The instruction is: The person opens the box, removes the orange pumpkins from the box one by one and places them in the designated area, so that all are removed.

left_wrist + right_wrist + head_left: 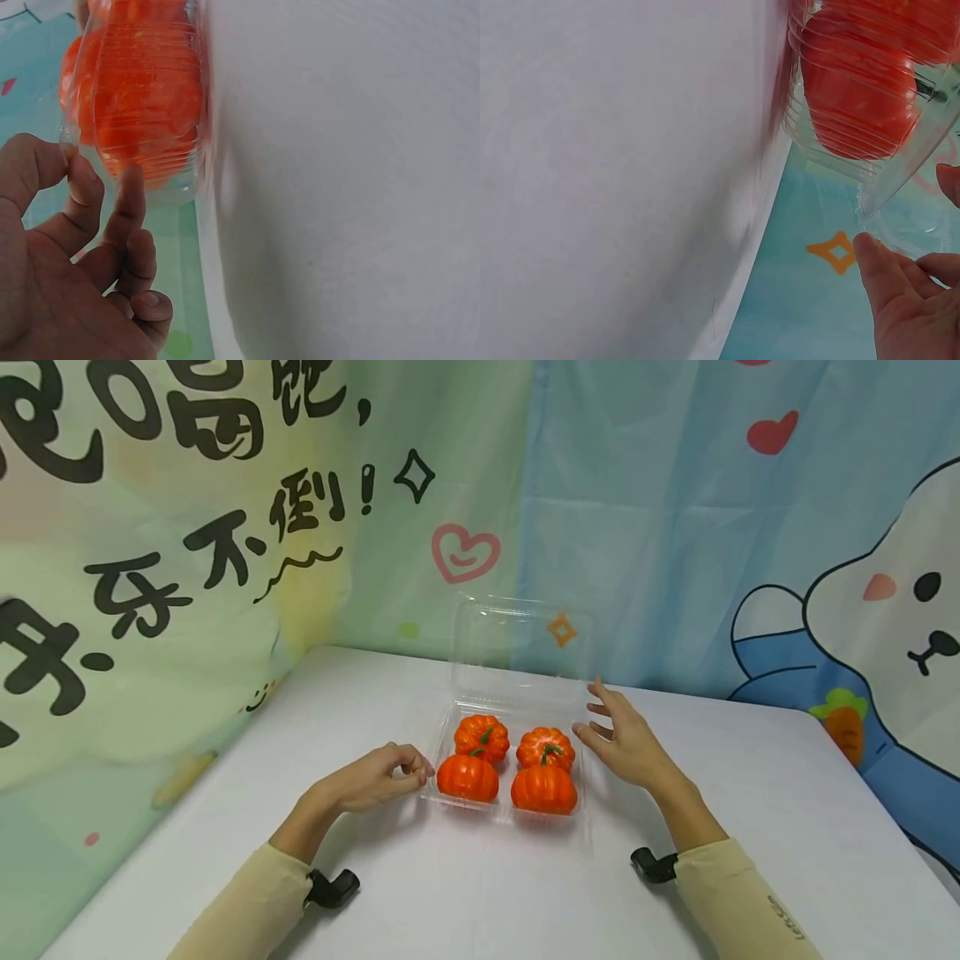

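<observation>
A clear plastic clamshell box (506, 789) lies on the table, its transparent lid (510, 647) raised at the back. Several small orange pumpkins with green stems fill it, among them a front left pumpkin (467, 778) and a front right pumpkin (544, 790). My left hand (378, 778) pinches the box's left rim between thumb and index finger, seen closely in the left wrist view, where the ribbed box wall (146, 97) stands beside the fingers. At the right, my right hand (628, 742) has its fingers extended, with a fingertip at the lid's lower right edge.
The white table (480, 893) reaches back to printed cloth (637, 527) hanging behind and at the left. A black wrist mount (333, 889) sits at the left cuff, and another black mount (654, 865) at the right.
</observation>
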The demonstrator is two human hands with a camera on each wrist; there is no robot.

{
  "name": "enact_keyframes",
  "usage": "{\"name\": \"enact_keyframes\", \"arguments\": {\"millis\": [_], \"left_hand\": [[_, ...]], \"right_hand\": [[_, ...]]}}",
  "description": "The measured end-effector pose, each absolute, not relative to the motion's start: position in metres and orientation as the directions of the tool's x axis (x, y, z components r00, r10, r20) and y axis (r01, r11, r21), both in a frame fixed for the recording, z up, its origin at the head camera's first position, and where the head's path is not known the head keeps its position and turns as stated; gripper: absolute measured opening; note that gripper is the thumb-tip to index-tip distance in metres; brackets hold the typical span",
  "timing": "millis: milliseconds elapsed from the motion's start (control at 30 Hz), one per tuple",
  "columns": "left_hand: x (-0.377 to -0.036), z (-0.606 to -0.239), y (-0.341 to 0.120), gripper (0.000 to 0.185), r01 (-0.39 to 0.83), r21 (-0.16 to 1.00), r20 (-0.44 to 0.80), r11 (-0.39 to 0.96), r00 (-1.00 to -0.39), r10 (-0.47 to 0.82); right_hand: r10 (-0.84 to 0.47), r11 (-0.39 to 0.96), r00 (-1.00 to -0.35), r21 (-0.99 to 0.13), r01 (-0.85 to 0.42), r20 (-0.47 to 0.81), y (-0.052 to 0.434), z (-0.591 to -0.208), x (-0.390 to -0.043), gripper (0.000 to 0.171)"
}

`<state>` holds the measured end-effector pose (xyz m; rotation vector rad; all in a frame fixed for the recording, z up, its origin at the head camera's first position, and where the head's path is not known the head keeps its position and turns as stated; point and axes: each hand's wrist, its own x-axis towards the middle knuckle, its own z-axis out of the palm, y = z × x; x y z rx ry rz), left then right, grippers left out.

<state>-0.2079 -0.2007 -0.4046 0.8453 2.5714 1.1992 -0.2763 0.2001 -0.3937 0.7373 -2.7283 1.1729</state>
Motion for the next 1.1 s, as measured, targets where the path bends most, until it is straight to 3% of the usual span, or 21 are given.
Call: {"name": "enact_keyframes", "arguments": {"millis": [200,1100], "left_hand": [[-0.2075,-0.4059,-0.2010,0.014,0.423,0.754,0.080,0.503,-0.819,0.568],[-0.2030,-0.4060,-0.2016,0.015,0.411,0.743,0.062,0.529,-0.828,0.557]], "right_hand": [[-0.402,0.587,-0.879,-0.665,-0.461,0.255,0.1991,-0.3955,-0.2774,0.075],[-0.419,0.648,-0.892,-0.631,-0.426,0.171,0.2023,-0.4029,-0.2793,0.075]]}}
